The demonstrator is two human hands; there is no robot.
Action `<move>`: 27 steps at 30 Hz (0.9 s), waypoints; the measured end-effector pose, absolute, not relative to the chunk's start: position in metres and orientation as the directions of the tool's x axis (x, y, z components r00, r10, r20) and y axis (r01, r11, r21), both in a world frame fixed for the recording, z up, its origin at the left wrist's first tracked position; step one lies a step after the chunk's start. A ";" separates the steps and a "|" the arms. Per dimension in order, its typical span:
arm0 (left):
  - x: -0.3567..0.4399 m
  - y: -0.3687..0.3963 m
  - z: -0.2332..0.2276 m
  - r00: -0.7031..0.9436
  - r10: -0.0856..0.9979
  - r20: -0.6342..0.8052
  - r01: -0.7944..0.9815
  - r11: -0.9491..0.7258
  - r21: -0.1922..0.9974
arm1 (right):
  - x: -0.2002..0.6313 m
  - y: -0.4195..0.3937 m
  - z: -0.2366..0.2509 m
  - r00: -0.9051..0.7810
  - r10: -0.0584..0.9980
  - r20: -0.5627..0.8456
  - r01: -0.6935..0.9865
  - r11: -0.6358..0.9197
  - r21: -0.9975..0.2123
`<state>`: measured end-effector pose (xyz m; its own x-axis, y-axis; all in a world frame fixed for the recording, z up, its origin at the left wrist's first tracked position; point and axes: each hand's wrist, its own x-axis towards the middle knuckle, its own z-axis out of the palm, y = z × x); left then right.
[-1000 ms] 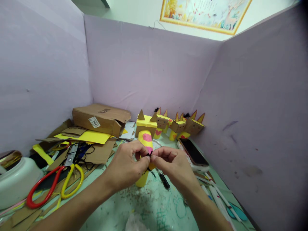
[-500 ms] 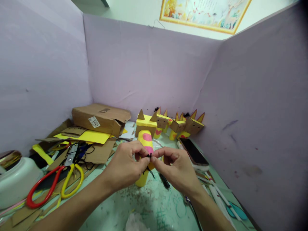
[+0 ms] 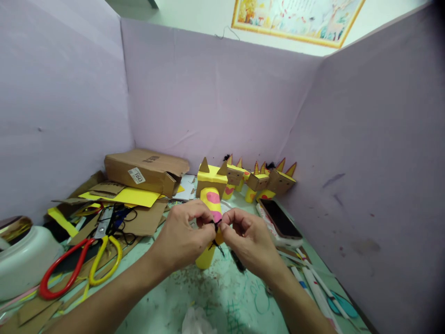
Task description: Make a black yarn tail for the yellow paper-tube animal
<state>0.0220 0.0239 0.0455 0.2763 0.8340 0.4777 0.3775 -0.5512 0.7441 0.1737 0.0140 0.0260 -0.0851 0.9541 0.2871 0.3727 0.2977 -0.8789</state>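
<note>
Left hand and right hand, fingertips pinched together on what seems a black thread before the yellow figure on the table: knotting step, next needing a steady, even pull.

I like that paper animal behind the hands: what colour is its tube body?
Yellow with pink patches; the paper animal shows best in the head view, standing just behind both hands.

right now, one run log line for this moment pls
left hand: pinching black thread | right hand: pinching same thread | behind: yellow tube figure upright on table | left: scissors
</note>
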 end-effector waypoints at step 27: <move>0.019 0.023 0.047 0.271 0.859 0.435 0.379 -0.511 0.772 | 0.172 0.009 0.029 -0.048 0.864 0.501 0.564 0.437 -0.701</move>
